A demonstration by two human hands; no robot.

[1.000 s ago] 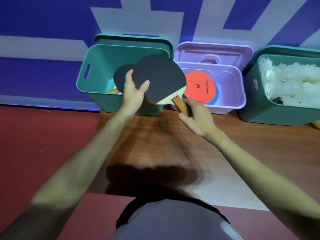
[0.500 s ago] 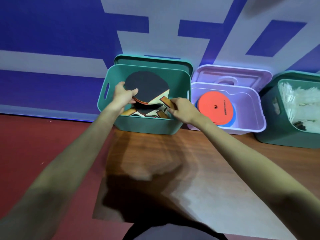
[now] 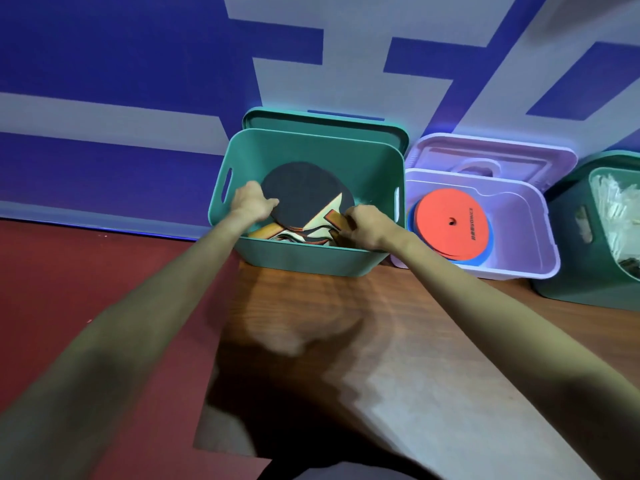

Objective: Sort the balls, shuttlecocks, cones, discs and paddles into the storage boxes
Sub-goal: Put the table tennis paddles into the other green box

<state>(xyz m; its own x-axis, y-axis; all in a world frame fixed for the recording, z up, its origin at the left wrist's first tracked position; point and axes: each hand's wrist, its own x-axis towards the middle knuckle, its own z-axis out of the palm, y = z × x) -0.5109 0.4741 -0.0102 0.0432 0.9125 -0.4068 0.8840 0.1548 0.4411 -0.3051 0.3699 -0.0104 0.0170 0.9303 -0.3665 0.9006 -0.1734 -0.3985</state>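
- Teal box [image 3: 356, 174] held stacked paddles; both hands, apart, gripped the top paddle [image 3: 301, 194]: left hand [image 3: 252, 202] at its blade edge, right hand [image 3: 367, 226] round its handle.
- Lilac box [image 3: 533, 244] held orange discs [image 3: 450, 221].

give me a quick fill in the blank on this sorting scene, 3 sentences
1. Both hands hold a black paddle inside the ____ box.
2. The orange disc lies in the ____ box.
3. The right hand grips the paddle by its ____.

Missing words: green; purple; handle
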